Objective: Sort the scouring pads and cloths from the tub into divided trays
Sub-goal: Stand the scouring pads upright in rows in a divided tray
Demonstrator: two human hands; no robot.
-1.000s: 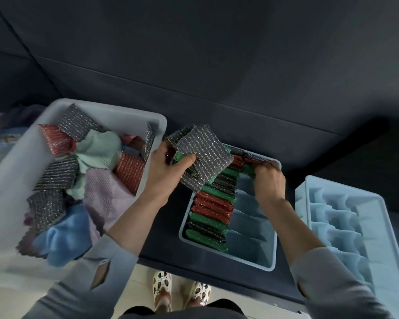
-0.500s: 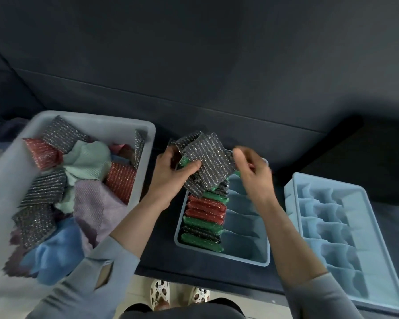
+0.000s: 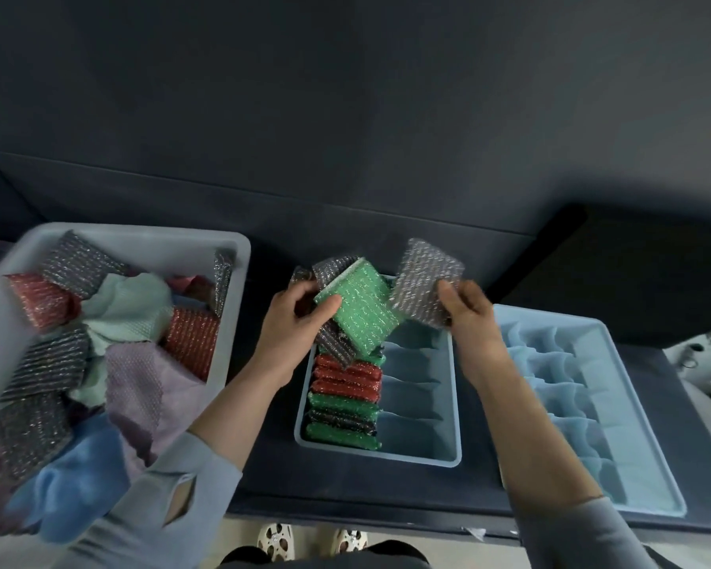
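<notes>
The person stands at a dark surface [image 3: 481,482] with three containers in a row. The left hand [image 3: 294,322] grips a small stack of scouring pads above the far end of the middle tray [image 3: 386,455], thumb pressed on the green pad [image 3: 360,310] that faces up, with grey glittery ones fanned out beneath it. The right hand [image 3: 466,312] pinches a single grey pad [image 3: 425,281] by its near edge and holds it up, tilted, just beside the green one, over the tray's far right corner. In that tray the left column is packed with pads set on edge, red, green and dark ones side by side, while the compartments on its right show bare blue. A second divided tray [image 3: 616,482] lies further right. On the left, the grey tub [image 3: 148,244] holds a jumble: grey and red pads, a mint cloth [image 3: 130,308], a lilac cloth [image 3: 148,384] and a blue cloth [image 3: 79,482].
</notes>
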